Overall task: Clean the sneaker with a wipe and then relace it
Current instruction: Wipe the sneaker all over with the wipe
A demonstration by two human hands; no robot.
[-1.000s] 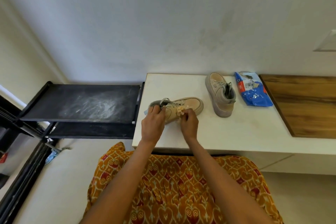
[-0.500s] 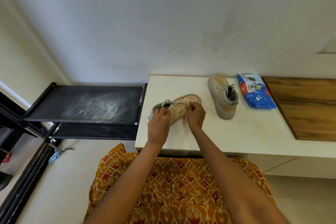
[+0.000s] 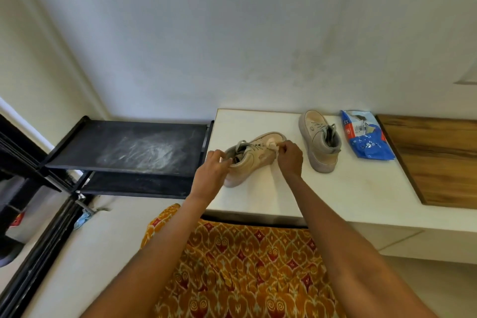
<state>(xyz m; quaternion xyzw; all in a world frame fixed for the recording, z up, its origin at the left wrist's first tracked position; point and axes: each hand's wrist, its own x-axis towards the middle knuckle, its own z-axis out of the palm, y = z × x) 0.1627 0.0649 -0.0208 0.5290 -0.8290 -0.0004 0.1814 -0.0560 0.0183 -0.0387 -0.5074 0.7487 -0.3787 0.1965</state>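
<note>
White worktop [image 3: 335,196] juts out from a pale wall, with a black shelf rack [image 3: 124,148] against its left edge and a wooden board [image 3: 436,160] covering its right end. Nearest, a patterned orange garment [image 3: 245,271] hangs below the front edge, and both bare forearms reach forward over it.

Left hand [image 3: 210,175] curls round the heel of the sneaker [image 3: 251,160], fingers at the collar, steadying it near the front-left corner. That shoe lies partly on its side, its long axis slanting from the heel at the near left to the toe at the far right. Right hand [image 3: 290,156] sits at the toe end, thumb and fingers pinched on a small pale wad that looks like the wipe [image 3: 273,144], though it is too crumpled to be sure, pressed to the upper just ahead of the grey laces.

Since the toe points away and to the right, the right hand is the nearer one for rubbing the forefoot; any stroke back toward the laces would run down the slant toward the left hand.

Further back, a second sneaker [image 3: 320,143] lies well apart, toe toward the wall. Beside it, near the back edge, rests a blue wipes packet [image 3: 366,141].
</note>
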